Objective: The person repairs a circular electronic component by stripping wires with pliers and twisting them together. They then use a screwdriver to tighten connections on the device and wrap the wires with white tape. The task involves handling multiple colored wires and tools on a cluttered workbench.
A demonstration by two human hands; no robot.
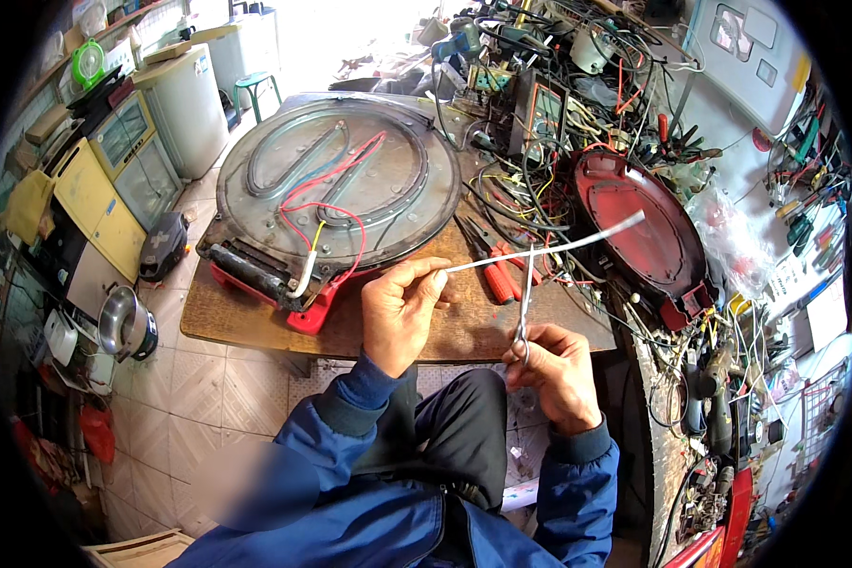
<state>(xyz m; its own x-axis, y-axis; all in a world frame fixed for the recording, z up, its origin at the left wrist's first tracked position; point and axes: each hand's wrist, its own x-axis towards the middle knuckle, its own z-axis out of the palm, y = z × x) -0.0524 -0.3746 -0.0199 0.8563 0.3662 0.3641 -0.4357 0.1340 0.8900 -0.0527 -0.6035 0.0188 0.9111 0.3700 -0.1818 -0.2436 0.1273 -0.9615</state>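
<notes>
Between thumb and fingertips, my left hand [396,310] pinches one end of a thin white sleeve [587,239], which stretches off to the right above the workbench. My right hand [560,377] has its fingers in the handles of metal scissors [523,317]. Their blades point away from me and meet the sleeve partway along; I cannot tell whether they cut into it. Left of my hands lies an opened electric griddle [417,142], its round metal plate showing a looped heating element. Red wires [362,220] and a white-sleeved lead [305,275] rest on it.
Red-handled pliers [498,282] lie on the wooden workbench [246,317] beyond the sleeve. A red round cover [639,213] stands to the right, beside tangled cables [530,194] and a clear plastic bag [734,241]. A steel pot [123,322] is at the far left.
</notes>
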